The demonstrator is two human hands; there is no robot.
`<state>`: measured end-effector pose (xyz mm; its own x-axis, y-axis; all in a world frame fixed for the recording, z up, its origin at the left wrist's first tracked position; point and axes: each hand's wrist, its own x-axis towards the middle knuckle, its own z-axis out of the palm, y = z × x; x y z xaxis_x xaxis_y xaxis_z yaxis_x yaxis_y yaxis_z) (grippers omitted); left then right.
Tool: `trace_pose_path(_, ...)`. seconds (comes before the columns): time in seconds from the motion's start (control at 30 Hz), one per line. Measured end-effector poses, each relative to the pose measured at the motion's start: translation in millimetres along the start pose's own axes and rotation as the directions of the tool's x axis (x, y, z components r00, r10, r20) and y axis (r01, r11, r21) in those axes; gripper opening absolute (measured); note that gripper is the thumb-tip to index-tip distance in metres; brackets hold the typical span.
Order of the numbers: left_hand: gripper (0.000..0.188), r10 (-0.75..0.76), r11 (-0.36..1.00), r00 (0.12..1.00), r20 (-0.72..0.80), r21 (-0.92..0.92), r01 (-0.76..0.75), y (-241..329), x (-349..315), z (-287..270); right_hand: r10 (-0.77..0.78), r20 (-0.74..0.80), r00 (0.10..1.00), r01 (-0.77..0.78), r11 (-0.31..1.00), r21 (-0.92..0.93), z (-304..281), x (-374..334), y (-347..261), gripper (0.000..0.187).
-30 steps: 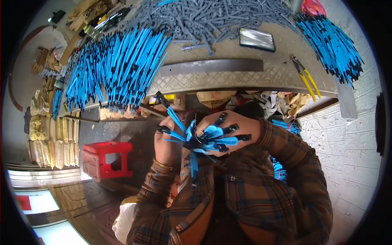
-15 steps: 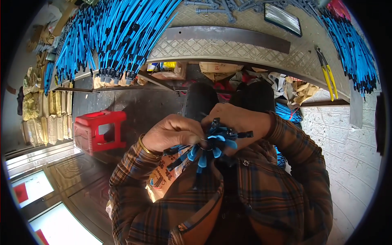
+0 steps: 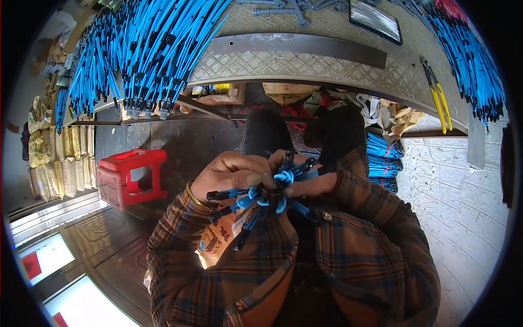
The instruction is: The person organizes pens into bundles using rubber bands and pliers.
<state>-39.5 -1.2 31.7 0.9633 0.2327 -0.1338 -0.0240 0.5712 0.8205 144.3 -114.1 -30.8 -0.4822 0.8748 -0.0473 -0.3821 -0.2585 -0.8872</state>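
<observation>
In front of my lap I hold a bundle of blue plastic rods with black ends (image 3: 245, 200), seen end-on, its tips fanning out round a dark middle. My left hand (image 3: 229, 175) is closed on its left side, with the thumb laid near the centre. My right hand (image 3: 318, 185) grips it from the right, its thumb tip also close to the middle; the other fingers are mostly hidden behind the rods. Whether a thin wire lies between my thumbs cannot be made out.
Ahead stands a patterned workbench (image 3: 321, 66) bearing piles of blue rods (image 3: 163, 46), a flat metal bar (image 3: 305, 46), yellow-handled pliers (image 3: 437, 98) and grey bolt-like parts (image 3: 275, 11). A red stool (image 3: 131, 174) is at left. More blue bundles (image 3: 384, 158) lie by the white brick wall (image 3: 436, 196).
The bundle has turned and tilted in my hands, its rods spreading wider. My right hand has shifted lower, its thumb now showing by the middle. The thin wire seen earlier no longer shows clearly.
</observation>
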Motion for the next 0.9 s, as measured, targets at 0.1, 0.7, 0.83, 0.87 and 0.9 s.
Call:
trace_pose_path(0.1, 0.023, -0.021, 0.998, 0.999, 0.035, 0.056, 0.019, 5, 4, 1, -0.081, 0.107, 0.991, 0.098, 0.981, -0.170, -6, 7, -10, 0.053)
trace_pose_path(0.7, 0.018, -0.289, 0.957, 0.953, 0.087, -0.014, 0.291, 16, 19, 1, -0.114, -0.180, 0.977, 0.108, 0.993, -0.042, 13, -14, 25, 0.027)
trace_pose_path(0.83, 0.015, -0.315, 0.949, 0.938, 0.147, 0.075, 0.307, 26, 39, 1, -0.101, -0.168, 0.981, 0.129, 0.977, 0.170, 1, -14, 31, 0.029)
trace_pose_path(0.87, 0.013, -0.360, 0.904, 0.931, 0.061, 0.269, 0.332, 34, 48, 1, -0.097, -0.158, 0.983, 0.125, 0.975, 0.182, -1, -16, 24, 0.029)
trace_pose_path(0.9, 0.012, -0.385, 0.819, 0.923, -0.031, 0.449, 0.357, 44, 58, 2, -0.093, -0.149, 0.984, 0.122, 0.974, 0.193, -3, -19, 17, 0.029)
